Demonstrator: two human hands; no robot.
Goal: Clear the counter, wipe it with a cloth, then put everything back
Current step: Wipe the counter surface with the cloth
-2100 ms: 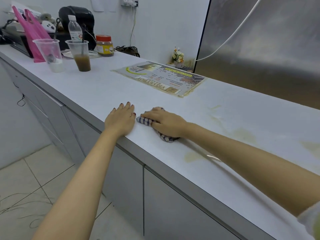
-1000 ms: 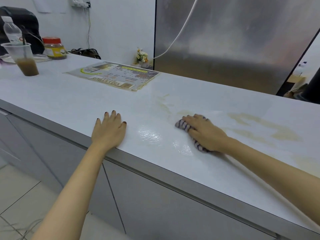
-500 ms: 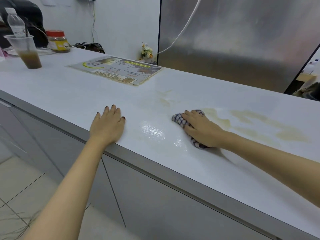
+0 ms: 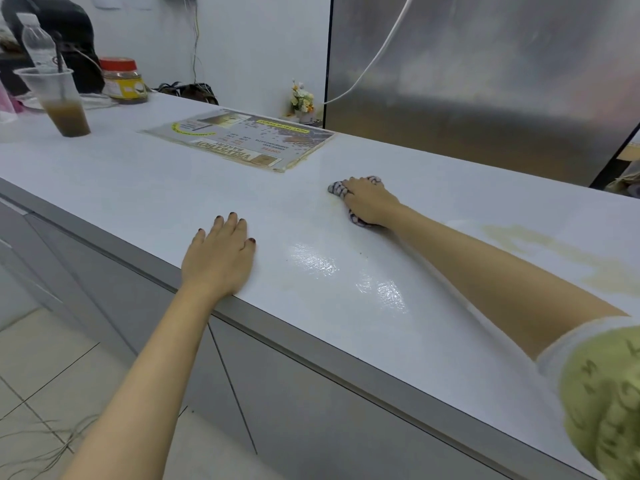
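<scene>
White counter (image 4: 138,188): we find it part-wiped; a wet sheen (image 4: 346,271) lies at centre frame and tan stains (image 4: 554,247) lie toward the right edge.
Checked cloth (image 4: 337,189): bunched on the counter just right of centre, near the corner of the laminated menu sheet (image 4: 239,140) and apart from it.
Right hand (image 4: 370,202): fingers curled over and clamped on the cloth, pressing it down.
Left hand (image 4: 218,258): flat by the counter's front edge, fingers straight and close together, holding nothing.
Step in hand: wiping, in our judgement. We advise firm pressure, overlapping strokes, a pass over the tan stains, and lifting the menu sheet, whose near edge shows brown residue.
Plastic cup (image 4: 59,98): upper left, lower half filled with brown drink, straw inside.
Jar (image 4: 121,81): red lid on, dark contents.
Bottle (image 4: 36,46): clear, behind the cup; we cannot tell its contents.
Clearing: incomplete, we judge.
</scene>
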